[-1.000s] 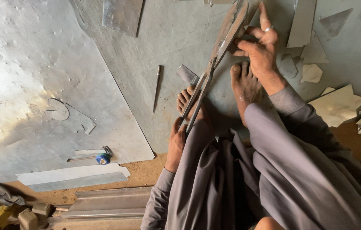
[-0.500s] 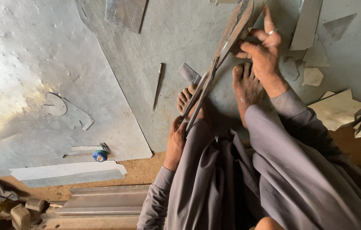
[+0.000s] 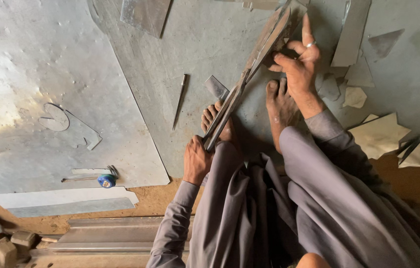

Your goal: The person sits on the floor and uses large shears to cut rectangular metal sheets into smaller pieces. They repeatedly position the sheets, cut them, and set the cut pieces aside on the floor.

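We grip the long metal shears (image 3: pixel 249 74) between us: left hand (image 3: pixel 196 161) closed on the handles, right hand (image 3: pixel 299 64) pinching metal at the blades (forefinger raised).

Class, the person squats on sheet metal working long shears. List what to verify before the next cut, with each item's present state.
1. Left hand grips the shears handle end: ok.
2. Right hand clear of the blades: not ok, fingers lie beside them.
3. Bare toes away from the shears: not ok, they touch.
4. Metal sheet lies flat: ok.
5. Cut line marked: cannot tell.
6. Pointed scriber out of the way: ok.
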